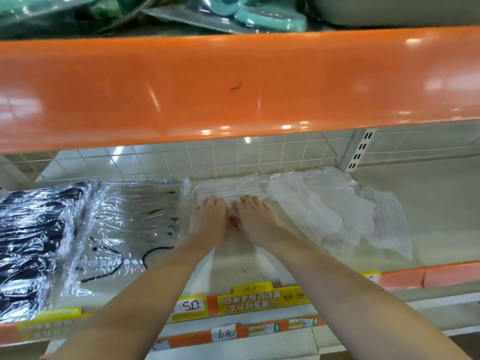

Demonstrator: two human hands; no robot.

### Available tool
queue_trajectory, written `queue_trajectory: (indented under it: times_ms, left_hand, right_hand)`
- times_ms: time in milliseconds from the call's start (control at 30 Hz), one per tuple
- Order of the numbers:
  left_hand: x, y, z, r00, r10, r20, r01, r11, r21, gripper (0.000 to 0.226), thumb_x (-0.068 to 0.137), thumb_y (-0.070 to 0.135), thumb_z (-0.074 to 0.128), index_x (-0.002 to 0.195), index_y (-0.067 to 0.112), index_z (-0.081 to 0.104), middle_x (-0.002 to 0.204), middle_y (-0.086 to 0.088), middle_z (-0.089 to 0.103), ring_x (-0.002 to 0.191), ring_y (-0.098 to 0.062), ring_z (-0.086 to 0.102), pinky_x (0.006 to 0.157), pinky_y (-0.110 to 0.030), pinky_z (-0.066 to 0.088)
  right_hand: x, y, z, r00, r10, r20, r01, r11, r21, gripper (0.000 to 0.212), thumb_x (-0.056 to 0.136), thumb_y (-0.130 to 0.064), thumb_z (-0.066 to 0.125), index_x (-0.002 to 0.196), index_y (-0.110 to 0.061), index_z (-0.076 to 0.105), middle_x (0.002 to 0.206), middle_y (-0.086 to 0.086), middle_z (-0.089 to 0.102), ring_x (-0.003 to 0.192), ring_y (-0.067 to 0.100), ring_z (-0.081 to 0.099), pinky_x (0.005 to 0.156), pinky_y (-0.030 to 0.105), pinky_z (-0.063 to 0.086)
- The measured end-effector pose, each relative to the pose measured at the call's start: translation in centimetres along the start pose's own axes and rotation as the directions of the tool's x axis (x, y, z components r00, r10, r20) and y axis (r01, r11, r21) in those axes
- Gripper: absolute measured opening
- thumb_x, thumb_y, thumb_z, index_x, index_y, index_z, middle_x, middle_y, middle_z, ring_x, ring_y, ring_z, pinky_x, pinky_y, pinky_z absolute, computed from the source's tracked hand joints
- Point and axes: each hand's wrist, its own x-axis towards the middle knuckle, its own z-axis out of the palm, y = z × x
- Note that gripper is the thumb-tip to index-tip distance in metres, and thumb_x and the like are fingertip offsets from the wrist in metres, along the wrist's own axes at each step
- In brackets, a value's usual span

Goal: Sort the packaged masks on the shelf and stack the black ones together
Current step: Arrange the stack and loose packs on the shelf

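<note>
Both my hands reach deep into the white shelf (428,216). My left hand (207,219) and my right hand (253,216) lie side by side, fingers flat on a pack of white masks (233,189) at the back middle. A stack of black masks in clear wrap (33,237) fills the far left. Beside it lies a clear-wrapped pack of white masks with black ear loops (135,219). A loose heap of white masks in clear bags (332,211) sits just right of my right hand.
An orange shelf front (233,84) hangs overhead, with green packaged goods (259,16) on top. Yellow and orange price labels (249,300) line the front rail. A slotted upright (361,152) stands at the back right, with bare shelf to its right.
</note>
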Motion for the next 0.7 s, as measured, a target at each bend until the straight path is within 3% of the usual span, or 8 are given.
queue_trajectory:
  times_ms: [333, 500, 600, 700]
  left_hand:
    - [1.4, -0.5, 0.6, 0.995, -0.086, 0.050, 0.090, 0.992, -0.087, 0.033, 0.099, 0.017, 0.036, 0.131, 0.010, 0.044, 0.145, -0.008, 0.040, 0.137, -0.024, 0.032, 0.110, -0.033, 0.029]
    - [1.1, 0.4, 0.6, 0.995, -0.102, 0.023, 0.104, 0.990, -0.099, 0.040, 0.098, 0.017, 0.032, 0.136, 0.006, 0.040, 0.149, -0.009, 0.035, 0.141, -0.022, 0.026, 0.114, -0.033, 0.020]
    - [0.5, 2.2, 0.4, 0.997, -0.058, -0.045, 0.051, 0.988, -0.146, 0.031, 0.095, 0.014, 0.039, 0.122, 0.007, 0.053, 0.134, -0.009, 0.051, 0.132, -0.024, 0.039, 0.107, -0.035, 0.028]
    - [-0.2, 4.5, -0.1, 0.995, -0.022, -0.099, -0.002, 0.973, -0.232, 0.023, 0.080, 0.010, 0.048, 0.095, 0.006, 0.065, 0.100, -0.009, 0.065, 0.104, -0.030, 0.060, 0.086, -0.039, 0.044]
  right_hand:
    - [0.9, -1.2, 0.1, 0.998, 0.056, -0.027, -0.054, 0.996, 0.077, 0.039, 0.096, -0.025, 0.040, 0.134, -0.016, 0.040, 0.141, 0.006, 0.036, 0.133, 0.026, 0.031, 0.109, 0.035, 0.028]
    - [-1.2, 0.9, -1.7, 0.960, 0.199, -0.197, -0.170, 0.973, 0.157, 0.044, 0.092, -0.018, 0.044, 0.135, -0.014, 0.042, 0.144, 0.004, 0.034, 0.132, 0.023, 0.031, 0.107, 0.031, 0.024]
    - [-2.8, 3.3, -2.3, 0.908, 0.359, -0.215, -0.329, 0.930, 0.163, 0.045, 0.091, -0.017, 0.045, 0.135, -0.012, 0.041, 0.143, 0.007, 0.034, 0.130, 0.026, 0.031, 0.105, 0.034, 0.026]
    - [-4.0, 5.0, -2.5, 0.866, 0.479, -0.144, -0.471, 0.878, 0.092, 0.051, 0.090, -0.026, 0.049, 0.137, -0.010, 0.035, 0.146, 0.013, 0.029, 0.133, 0.030, 0.027, 0.108, 0.038, 0.025]
